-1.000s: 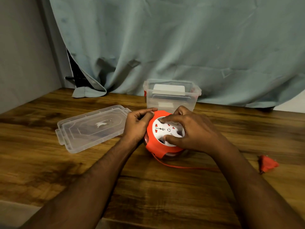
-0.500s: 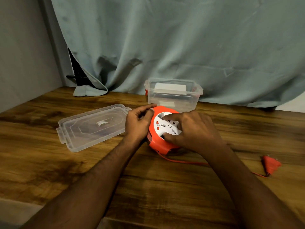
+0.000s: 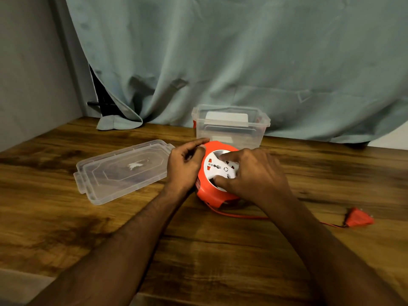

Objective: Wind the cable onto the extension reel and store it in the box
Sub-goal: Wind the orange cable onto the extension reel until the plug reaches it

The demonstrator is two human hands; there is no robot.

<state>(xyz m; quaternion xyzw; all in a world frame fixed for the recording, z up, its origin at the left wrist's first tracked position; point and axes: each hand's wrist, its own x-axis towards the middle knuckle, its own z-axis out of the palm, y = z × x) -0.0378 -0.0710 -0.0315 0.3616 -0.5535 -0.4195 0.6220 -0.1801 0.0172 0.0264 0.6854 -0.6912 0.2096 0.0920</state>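
An orange extension reel (image 3: 210, 195) with a white socket face (image 3: 217, 167) lies on the wooden table in front of a clear plastic box (image 3: 230, 129). My left hand (image 3: 184, 165) grips the reel's left rim. My right hand (image 3: 254, 172) rests on the white face with its fingers in the recesses. A thin orange cable (image 3: 240, 216) leaves the reel's lower edge, passes under my right forearm and ends in an orange plug (image 3: 358, 220) lying on the table at the right.
The box's clear lid (image 3: 121, 171) lies flat to the left of the reel. A grey-green curtain (image 3: 242, 62) hangs behind the table, and a grey wall stands at the left. Something white sits inside the box.
The plug has slid left along the table toward the reel as the loose cable shortened. My right hand has turned on the white face, while the left keeps its grip on the rim.
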